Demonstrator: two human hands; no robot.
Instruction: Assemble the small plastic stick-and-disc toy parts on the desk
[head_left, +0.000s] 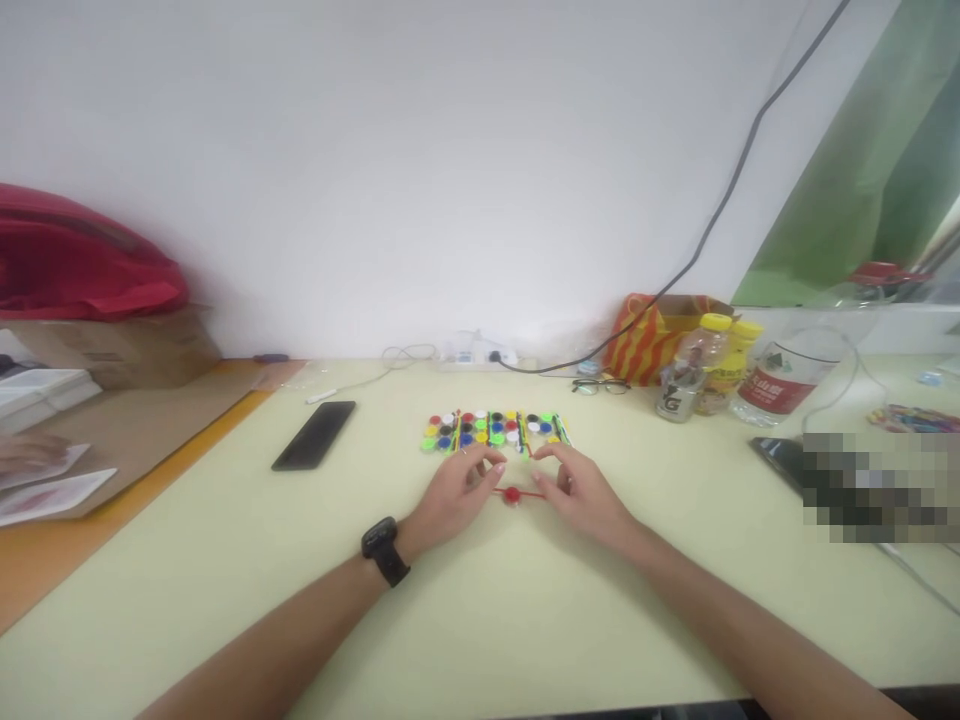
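Observation:
A small red disc [512, 495] with a thin red strip out to each side is between my hands, near the tabletop. My left hand [459, 488], wearing a black watch [384, 548] on its wrist, is at the strip's left end, thumb and index finger curved and apart. At the right end, my right hand [583, 492] has its thumb and index finger apart too. Whether other fingers touch the strip is hidden. Just beyond my fingertips, several coloured discs [480, 424] in red, white, black, green, blue and yellow lie in rows, with thin coloured strips among them.
To the left is a black phone [313, 436]. Glasses [600, 385], bottles [684, 375] and a striped bag [637, 335] stand back right, near a power strip [472, 355]. Another person's hand [30, 453] rests by cards at far left. A cable [739, 170] crosses the wall.

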